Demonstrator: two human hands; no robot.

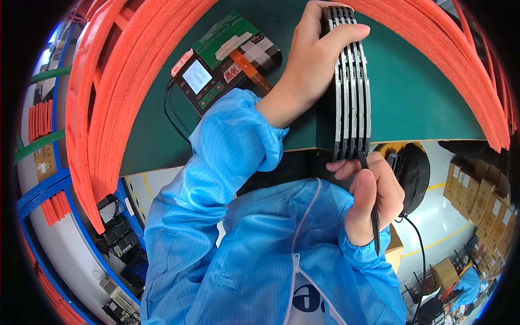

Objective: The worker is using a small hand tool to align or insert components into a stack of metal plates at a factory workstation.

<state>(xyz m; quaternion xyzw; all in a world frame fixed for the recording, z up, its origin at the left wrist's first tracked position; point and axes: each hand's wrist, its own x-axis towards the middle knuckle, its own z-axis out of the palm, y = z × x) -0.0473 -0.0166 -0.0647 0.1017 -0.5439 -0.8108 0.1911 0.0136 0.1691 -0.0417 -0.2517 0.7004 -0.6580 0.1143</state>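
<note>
My left hand [319,54] is closed around the far end of a stack of thin black flat panels [351,92] with silvery edges. The panels stand on edge, side by side, their long edges facing up. At the near end of the stack is my right hand [379,189], closed on a thin, dark, stick-like tool [375,227]. One end of the tool meets the stack's near end or lies right beside it; the other points down toward my sleeve. Fingertips of my right hand are just under the stack's near end.
A green-topped bench [401,108] lies beneath the stack. On its left side sits a test board [216,76] with a lit screen, an orange ribbon and a black cable. Red foam strips [135,70] curve around the bench. Cardboard boxes [482,200] stand at right.
</note>
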